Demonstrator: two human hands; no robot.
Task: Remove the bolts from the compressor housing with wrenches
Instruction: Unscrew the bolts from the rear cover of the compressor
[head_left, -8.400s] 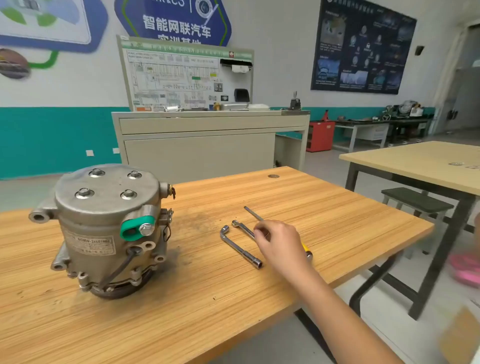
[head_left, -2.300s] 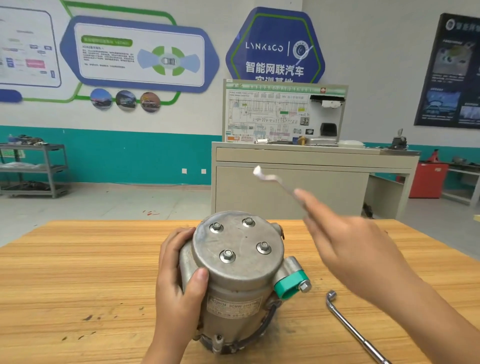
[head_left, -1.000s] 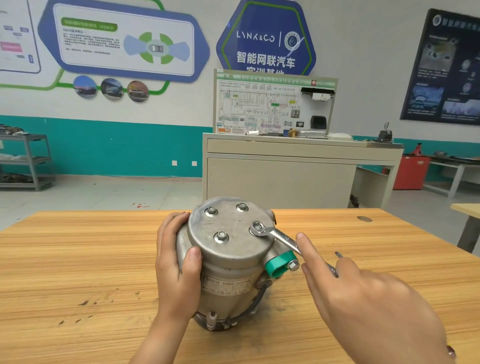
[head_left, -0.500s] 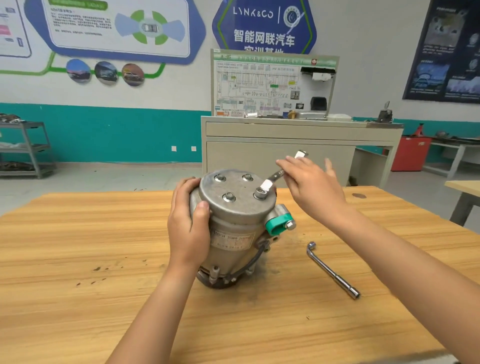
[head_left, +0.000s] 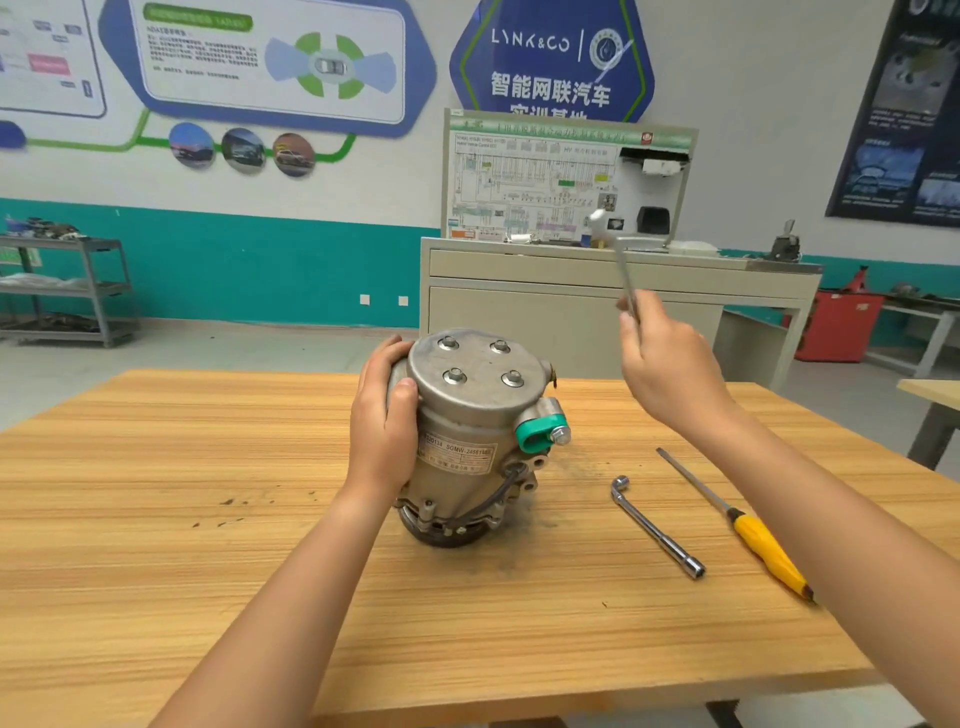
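While the left hand (head_left: 384, 426) wraps its fingers (head_left: 402, 395) round the left side of the compressor (head_left: 467, 431), upright in the middle of the surface (head_left: 156, 467), the right hand (head_left: 670, 369) is up in the air just right of it, fingers clamped on the lower end of a wrench (head_left: 621, 260) that points upward. All four bolts (head_left: 454, 375) sit in the top cover. An angled socket wrench (head_left: 654, 527) and a yellow-handled screwdriver (head_left: 748, 530) lie to the near right.

Single view, from a wide-angle camera worn on the head. It faces forward and down across the desk (head_left: 156, 519) from its near edge. The left forearm (head_left: 291, 597) and right forearm (head_left: 831, 519) enter at the bottom. The compressor (head_left: 467, 431) stands near, mid-frame. A cabinet (head_left: 571, 322) and the far wall (head_left: 753, 78) fill the upper half.
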